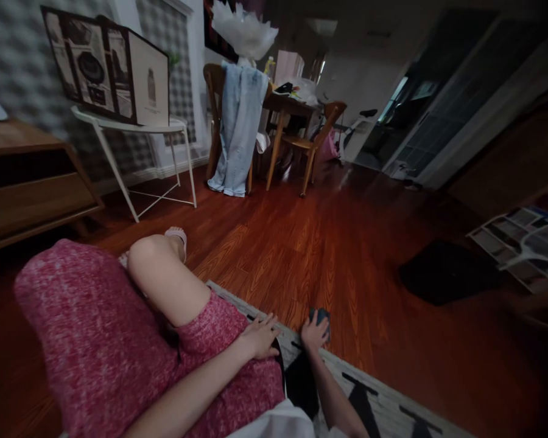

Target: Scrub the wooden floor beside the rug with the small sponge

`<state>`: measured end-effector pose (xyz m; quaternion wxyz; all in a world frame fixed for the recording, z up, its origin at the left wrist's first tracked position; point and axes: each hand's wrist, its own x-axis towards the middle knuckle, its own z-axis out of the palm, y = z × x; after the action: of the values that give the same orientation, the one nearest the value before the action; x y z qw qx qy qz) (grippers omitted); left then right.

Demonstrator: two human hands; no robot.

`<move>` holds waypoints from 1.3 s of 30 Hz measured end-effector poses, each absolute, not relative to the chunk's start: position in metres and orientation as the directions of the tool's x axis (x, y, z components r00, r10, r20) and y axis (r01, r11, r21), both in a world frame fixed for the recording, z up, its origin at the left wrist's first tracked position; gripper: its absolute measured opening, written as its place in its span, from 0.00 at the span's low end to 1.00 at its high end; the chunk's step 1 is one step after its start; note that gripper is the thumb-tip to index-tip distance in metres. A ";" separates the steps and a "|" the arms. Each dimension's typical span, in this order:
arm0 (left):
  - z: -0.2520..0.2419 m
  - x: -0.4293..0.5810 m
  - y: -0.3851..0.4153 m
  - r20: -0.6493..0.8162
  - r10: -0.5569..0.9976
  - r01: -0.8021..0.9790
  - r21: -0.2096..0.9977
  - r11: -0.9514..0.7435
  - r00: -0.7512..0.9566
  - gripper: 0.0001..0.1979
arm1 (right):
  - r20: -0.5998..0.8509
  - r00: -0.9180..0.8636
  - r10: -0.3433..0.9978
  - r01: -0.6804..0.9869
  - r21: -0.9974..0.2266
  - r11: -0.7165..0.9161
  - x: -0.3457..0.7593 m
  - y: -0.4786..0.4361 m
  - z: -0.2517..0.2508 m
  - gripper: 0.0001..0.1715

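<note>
A: What does our right hand (pixel 314 333) have?

B: Its fingers lie over a small dark blue-grey thing (pixel 321 317), and we take them to be gripping it; we can't tell what it is, or whether it touches the floor (pixel 278 255)

A: So the thing is just beyond the edge of the patterned rug (pixel 383 392). And our left hand (pixel 259 338)?

B: Fingers spread wide, resting on our pink speckled clothing (pixel 221 319), nothing in its grasp

A: Further out, we see a sandal (pixel 183 238) on a foot at left and a black flat thing (pixel 447 271) at right

B: Beyond those, light-blue jeans (pixel 242 121) hang over a chair beside the wooden table (pixel 284 105), and a picture-covered box (pixel 150 85) stands on the small white table (pixel 119 126) at left
</note>
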<state>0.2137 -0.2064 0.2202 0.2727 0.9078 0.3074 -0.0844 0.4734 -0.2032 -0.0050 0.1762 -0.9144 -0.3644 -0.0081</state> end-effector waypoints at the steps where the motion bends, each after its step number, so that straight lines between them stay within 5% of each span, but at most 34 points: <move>1: 0.220 0.214 -0.206 -0.314 0.514 0.602 0.440 -0.666 0.798 0.33 | 0.123 0.678 0.725 0.721 -0.303 -0.623 0.456 -0.192 -0.005 0.37; 6: 0.225 0.212 -0.206 -0.303 0.516 0.598 0.439 -0.671 0.801 0.32 | 0.037 0.383 0.923 0.909 -0.193 -0.370 0.372 -0.146 -0.002 0.34; 12: 0.231 0.211 -0.205 -0.342 0.507 0.611 0.444 -0.655 0.792 0.34 | 0.093 0.214 0.972 0.966 -0.167 -0.197 0.378 -0.121 0.014 0.32; 16: 0.227 0.211 -0.204 -0.343 0.514 0.618 0.458 -0.639 0.786 0.34 | 0.122 0.423 0.898 0.897 -0.198 -0.395 0.463 -0.135 0.023 0.32; 20: 0.220 0.212 -0.203 -0.338 0.516 0.617 0.469 -0.632 0.787 0.34 | 0.130 0.718 0.684 0.693 -0.234 -0.682 0.555 -0.186 0.017 0.34; 28: 0.217 0.214 -0.205 -0.335 0.507 0.607 0.455 -0.652 0.794 0.33 | 0.190 0.866 0.462 0.499 -0.311 -0.809 0.557 -0.249 0.001 0.36; 34: 0.221 0.214 -0.205 -0.357 0.506 0.618 0.412 -0.669 0.785 0.33 | 0.130 0.770 0.624 0.624 -0.354 -0.696 0.469 -0.204 0.002 0.37; 39: 0.224 0.213 -0.205 -0.343 0.509 0.614 0.420 -0.668 0.789 0.33 | 0.053 0.503 0.863 0.827 -0.318 -0.463 0.392 -0.159 0.000 0.35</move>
<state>0.2134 -0.2050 0.2238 0.2648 0.9080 0.3092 -0.0987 0.3915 -0.1593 -0.0003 0.1528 -0.8534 -0.4951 0.0576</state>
